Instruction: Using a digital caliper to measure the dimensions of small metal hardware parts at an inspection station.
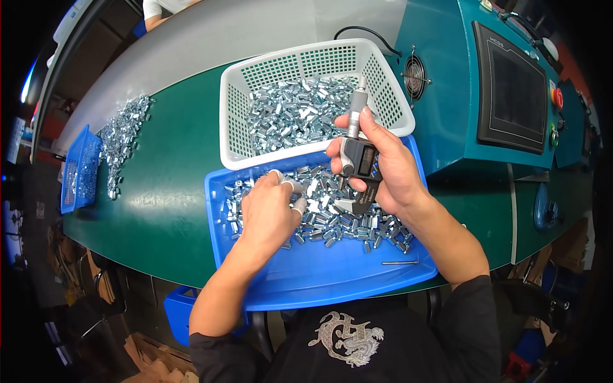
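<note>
My right hand holds a digital micrometer above the blue tray. Its silver thimble points up and its dark frame hangs down, with no piece plainly visible in its jaw. Against the pile of small shiny, block-like metal pieces in the tray, my left hand has its fingers curled and bent together. White covers sit on some of its fingertips. Whatever those fingers hold, if anything, I cannot make out. A thin metal rod lies on the tray's bare front part.
Behind the tray, a white perforated basket holds more such pieces. Others lie heaped at the left beside a small blue basket. A teal machine with a dark screen stands at right. Another person's arm shows at the far edge.
</note>
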`<state>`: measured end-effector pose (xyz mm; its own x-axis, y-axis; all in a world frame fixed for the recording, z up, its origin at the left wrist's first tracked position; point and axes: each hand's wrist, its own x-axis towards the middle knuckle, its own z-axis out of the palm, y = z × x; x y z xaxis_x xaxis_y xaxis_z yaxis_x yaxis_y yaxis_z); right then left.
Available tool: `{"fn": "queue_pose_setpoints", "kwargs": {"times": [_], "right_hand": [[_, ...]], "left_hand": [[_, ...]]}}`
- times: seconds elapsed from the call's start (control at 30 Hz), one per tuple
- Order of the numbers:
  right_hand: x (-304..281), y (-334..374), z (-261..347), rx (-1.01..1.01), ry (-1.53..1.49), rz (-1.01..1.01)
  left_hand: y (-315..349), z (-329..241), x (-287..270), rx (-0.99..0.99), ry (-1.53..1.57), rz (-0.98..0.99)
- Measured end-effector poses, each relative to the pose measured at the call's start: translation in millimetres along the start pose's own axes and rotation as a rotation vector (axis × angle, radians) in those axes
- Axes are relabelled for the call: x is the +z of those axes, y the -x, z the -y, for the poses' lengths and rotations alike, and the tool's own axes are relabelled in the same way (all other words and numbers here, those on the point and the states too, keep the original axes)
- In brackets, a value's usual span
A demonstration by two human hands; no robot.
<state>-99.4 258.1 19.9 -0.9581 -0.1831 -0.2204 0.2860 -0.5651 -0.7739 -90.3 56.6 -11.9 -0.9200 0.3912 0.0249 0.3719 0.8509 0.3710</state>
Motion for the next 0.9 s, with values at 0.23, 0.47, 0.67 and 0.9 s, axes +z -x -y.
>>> {"fn": "queue_pose_setpoints", "kwargs": {"times": [0.23,0.47,0.67,0.9], "right_hand": [[-5,3,2,-0.02,-0.006,-0.025],[-5,1,-2,-0.01,-0.043,0.012],[-7,1,1,-0.008,-0.071,-0.001],[-9,1,0,-0.004,-0.094,0.007]], "left_hand": [[-6,-14,1,-0.076,1.061,0.007],[-2,-28,-7,-0.114,1.386,0.177],[-2,-26,-5,-0.213,1.401,0.208],[-3,-25,-4,-0.209,1.421,0.254]]}}
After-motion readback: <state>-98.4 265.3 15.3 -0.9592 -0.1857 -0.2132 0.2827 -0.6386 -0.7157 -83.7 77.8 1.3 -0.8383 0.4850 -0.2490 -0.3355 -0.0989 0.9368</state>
